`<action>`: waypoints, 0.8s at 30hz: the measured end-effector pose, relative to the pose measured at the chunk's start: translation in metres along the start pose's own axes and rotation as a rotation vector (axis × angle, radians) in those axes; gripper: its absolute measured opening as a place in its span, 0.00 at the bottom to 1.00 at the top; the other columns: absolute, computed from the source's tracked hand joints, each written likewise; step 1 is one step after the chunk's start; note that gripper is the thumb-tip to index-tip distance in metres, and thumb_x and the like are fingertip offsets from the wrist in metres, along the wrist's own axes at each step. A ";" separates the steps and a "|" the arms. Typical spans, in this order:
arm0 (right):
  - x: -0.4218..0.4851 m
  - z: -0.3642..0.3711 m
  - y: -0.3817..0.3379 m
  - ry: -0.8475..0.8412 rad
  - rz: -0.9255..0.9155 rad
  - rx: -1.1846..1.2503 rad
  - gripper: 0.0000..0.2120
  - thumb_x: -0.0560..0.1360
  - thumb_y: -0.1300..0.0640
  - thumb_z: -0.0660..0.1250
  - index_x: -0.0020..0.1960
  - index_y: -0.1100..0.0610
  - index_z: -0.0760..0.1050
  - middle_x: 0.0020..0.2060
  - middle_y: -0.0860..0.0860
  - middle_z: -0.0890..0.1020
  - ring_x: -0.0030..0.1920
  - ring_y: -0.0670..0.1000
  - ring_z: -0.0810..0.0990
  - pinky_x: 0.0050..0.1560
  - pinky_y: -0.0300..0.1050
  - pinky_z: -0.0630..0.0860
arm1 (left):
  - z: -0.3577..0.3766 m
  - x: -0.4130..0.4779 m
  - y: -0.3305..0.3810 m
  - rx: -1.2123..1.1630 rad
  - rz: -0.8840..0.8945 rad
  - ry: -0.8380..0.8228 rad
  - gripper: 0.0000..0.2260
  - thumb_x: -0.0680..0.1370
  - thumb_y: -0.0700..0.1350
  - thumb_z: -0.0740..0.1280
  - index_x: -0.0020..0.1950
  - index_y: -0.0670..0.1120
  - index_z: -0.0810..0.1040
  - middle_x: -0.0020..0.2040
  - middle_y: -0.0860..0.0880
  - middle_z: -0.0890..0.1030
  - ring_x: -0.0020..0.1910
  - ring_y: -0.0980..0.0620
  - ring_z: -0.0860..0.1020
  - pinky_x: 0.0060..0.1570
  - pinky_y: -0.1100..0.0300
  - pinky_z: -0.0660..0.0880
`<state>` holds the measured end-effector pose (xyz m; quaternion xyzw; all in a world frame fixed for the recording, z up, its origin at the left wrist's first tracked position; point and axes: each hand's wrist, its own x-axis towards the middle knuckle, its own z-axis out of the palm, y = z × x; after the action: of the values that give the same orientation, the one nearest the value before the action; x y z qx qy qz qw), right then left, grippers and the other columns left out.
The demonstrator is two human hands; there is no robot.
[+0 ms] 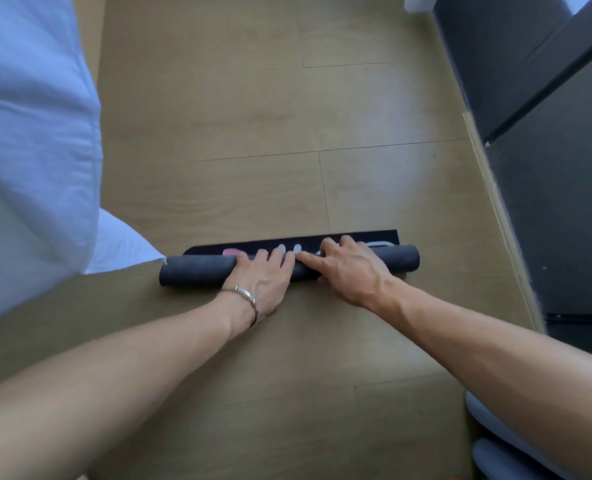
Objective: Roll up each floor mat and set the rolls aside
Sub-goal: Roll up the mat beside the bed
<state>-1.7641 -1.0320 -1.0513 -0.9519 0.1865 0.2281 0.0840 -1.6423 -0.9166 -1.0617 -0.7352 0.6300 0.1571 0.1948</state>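
Mat nearly wound: dark grey rolled floor mat [197,271] lying crosswise on pale wooden plank floor [253,98], only a narrow black strip [384,236] with pink and pale grey print left flat just beyond it. Left hand [263,275] laid flat on top near the middle, fingers straight and pressing down, metal bracelet [246,292] at the wrist. Right hand [350,268] touching it just to the right — index finger [308,259] laid straight along the roll, other fingers arched over the crest, pressing rather than clutching, as far as can be told. Likely soft and bendy, light enough for 1 hand, with a grippy matte backing; probably springy, so apt to loosen once released. Best held from above around the middle, or with 2 hands nearer both ends to stop the coil telescoping sideways. Nothing fragile about it by the look. White bedding [28,133] hanging at the left, its corner just beside the roll's left end; dark grey cabinet [547,202] along the right.
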 end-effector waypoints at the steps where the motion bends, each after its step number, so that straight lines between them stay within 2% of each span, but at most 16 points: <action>1: -0.010 0.004 -0.006 -0.019 -0.024 0.008 0.25 0.81 0.51 0.55 0.76 0.43 0.52 0.62 0.56 0.70 0.56 0.60 0.71 0.53 0.57 0.73 | 0.005 -0.013 0.006 0.003 0.021 -0.010 0.25 0.82 0.46 0.52 0.76 0.40 0.47 0.70 0.41 0.61 0.62 0.41 0.68 0.56 0.42 0.69; 4: -0.034 0.014 -0.020 -0.098 -0.099 0.018 0.27 0.80 0.55 0.56 0.76 0.43 0.52 0.62 0.55 0.69 0.55 0.59 0.72 0.52 0.55 0.73 | 0.018 -0.042 0.021 0.008 0.078 -0.069 0.25 0.83 0.46 0.50 0.76 0.38 0.47 0.70 0.39 0.61 0.62 0.41 0.68 0.55 0.43 0.69; 6: -0.038 0.015 -0.023 -0.144 -0.123 0.007 0.28 0.80 0.57 0.56 0.76 0.43 0.51 0.62 0.55 0.70 0.54 0.58 0.72 0.51 0.52 0.72 | 0.023 -0.047 0.024 0.001 0.088 -0.111 0.25 0.83 0.46 0.50 0.76 0.38 0.46 0.71 0.39 0.60 0.65 0.42 0.66 0.58 0.43 0.68; 9: -0.026 0.008 -0.014 -0.202 -0.149 0.042 0.28 0.80 0.50 0.59 0.77 0.43 0.53 0.63 0.54 0.71 0.59 0.57 0.73 0.55 0.49 0.70 | 0.023 -0.043 0.021 -0.090 0.056 -0.171 0.26 0.83 0.48 0.48 0.77 0.40 0.41 0.77 0.43 0.48 0.75 0.45 0.51 0.70 0.43 0.57; 11: -0.019 0.003 -0.007 -0.257 -0.133 0.135 0.29 0.78 0.47 0.63 0.76 0.44 0.56 0.65 0.54 0.69 0.63 0.56 0.71 0.58 0.49 0.70 | 0.022 -0.039 0.017 -0.177 0.047 -0.197 0.27 0.83 0.49 0.47 0.76 0.42 0.38 0.78 0.45 0.39 0.76 0.48 0.41 0.73 0.44 0.47; 13: -0.016 0.003 0.000 -0.230 -0.084 0.177 0.32 0.75 0.44 0.66 0.75 0.48 0.59 0.68 0.54 0.66 0.65 0.56 0.68 0.59 0.51 0.71 | 0.022 -0.035 0.014 -0.248 0.040 -0.198 0.28 0.82 0.50 0.48 0.77 0.43 0.37 0.77 0.47 0.37 0.76 0.49 0.38 0.73 0.44 0.41; 17: -0.017 0.005 0.009 -0.222 0.093 0.205 0.38 0.71 0.35 0.67 0.72 0.55 0.62 0.65 0.55 0.70 0.64 0.57 0.69 0.60 0.52 0.70 | 0.019 -0.027 0.009 -0.324 0.033 -0.218 0.29 0.81 0.50 0.49 0.77 0.44 0.39 0.78 0.48 0.43 0.77 0.50 0.42 0.74 0.44 0.42; 20: -0.020 0.004 0.007 -0.221 0.112 0.154 0.36 0.70 0.32 0.64 0.67 0.57 0.66 0.61 0.55 0.72 0.62 0.56 0.70 0.59 0.50 0.69 | 0.017 -0.027 0.008 -0.314 0.061 -0.201 0.28 0.81 0.49 0.51 0.77 0.43 0.43 0.76 0.47 0.52 0.75 0.48 0.52 0.73 0.42 0.47; 24: -0.027 0.003 0.003 -0.179 0.068 0.047 0.35 0.71 0.31 0.61 0.63 0.59 0.69 0.59 0.55 0.72 0.60 0.55 0.70 0.58 0.49 0.68 | 0.012 -0.027 0.007 -0.234 0.100 -0.107 0.24 0.79 0.49 0.59 0.73 0.45 0.58 0.67 0.46 0.63 0.66 0.46 0.63 0.67 0.46 0.61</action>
<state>-1.7883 -1.0252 -1.0414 -0.9187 0.2156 0.3104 0.1147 -1.6531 -0.8881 -1.0598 -0.7113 0.6317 0.2781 0.1331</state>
